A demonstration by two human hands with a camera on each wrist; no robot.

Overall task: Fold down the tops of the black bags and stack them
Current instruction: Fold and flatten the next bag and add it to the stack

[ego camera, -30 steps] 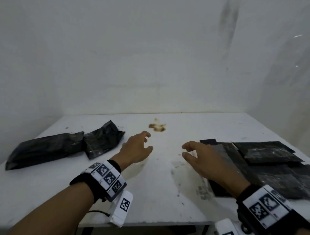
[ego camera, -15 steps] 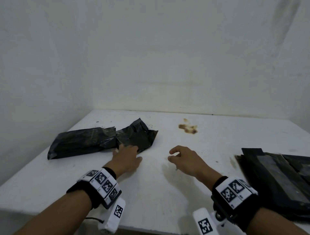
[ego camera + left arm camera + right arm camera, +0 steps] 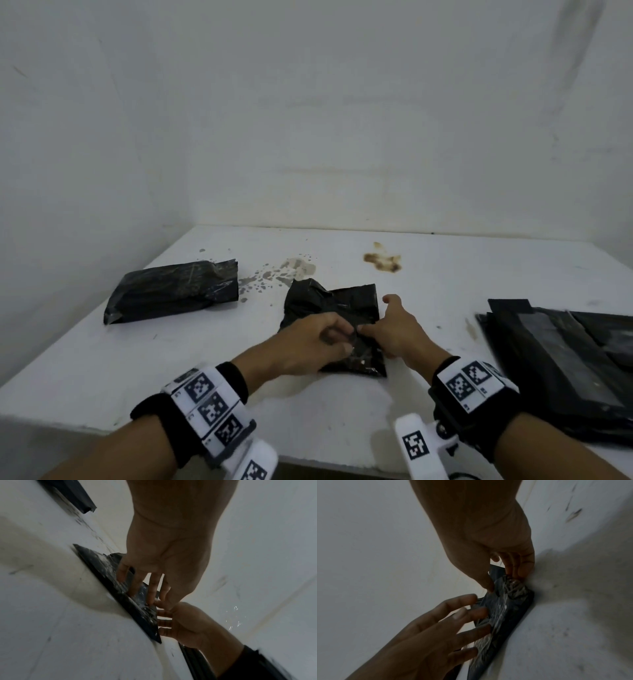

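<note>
A crinkled black bag (image 3: 342, 308) lies flat on the white table (image 3: 137, 370), right in front of me. My left hand (image 3: 337, 337) rests on its near left part with the fingers spread and fairly straight (image 3: 471, 632). My right hand (image 3: 373, 329) touches its right side, thumb (image 3: 488, 586) on top and fingertips on the crumpled plastic by the edge. Neither hand lifts the bag (image 3: 109, 577). A second, fuller black bag (image 3: 174, 291) lies at the left. A stack of flat black bags (image 3: 555, 346) sits at the right.
White walls close the table off at the back and left. Brown stains (image 3: 382, 262) and dark splashes (image 3: 267, 274) mark the far middle of the table. The table's front edge runs just below my wrists.
The crinkled bag has slid from beside the left bag to the middle in front of me. My right hand has come onto it, and my head has turned left.
</note>
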